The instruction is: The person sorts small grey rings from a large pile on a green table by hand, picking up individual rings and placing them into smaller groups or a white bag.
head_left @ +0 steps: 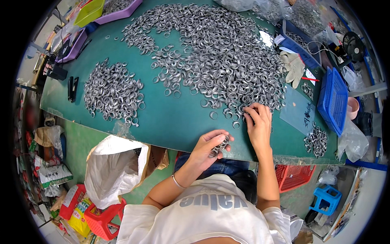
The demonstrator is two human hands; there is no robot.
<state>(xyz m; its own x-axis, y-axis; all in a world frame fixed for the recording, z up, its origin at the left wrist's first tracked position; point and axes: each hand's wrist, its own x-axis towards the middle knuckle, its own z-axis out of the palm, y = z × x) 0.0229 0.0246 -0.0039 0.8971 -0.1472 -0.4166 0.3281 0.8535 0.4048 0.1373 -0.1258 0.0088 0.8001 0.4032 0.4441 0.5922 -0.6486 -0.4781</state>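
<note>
My left hand (207, 149) is closed around several grey metal rings (219, 147), held just off the table's near edge. My right hand (260, 124) reaches to the near edge of a large heap of metal rings (231, 61), thumb and fingers pinched at a ring there; the fingertips partly cover it. A smaller heap of like rings (111, 93) lies to the left on the green table (166, 122). A few loose rings lie between the big heap and my hands.
On the right are a blue basket (333, 99), a work glove (293, 67), a clear sheet (296, 110) and a small ring pile (316, 141). A black stapler-like tool (73, 88) lies at left. Below the edge stand a white sack (115, 171) and a red crate (294, 177).
</note>
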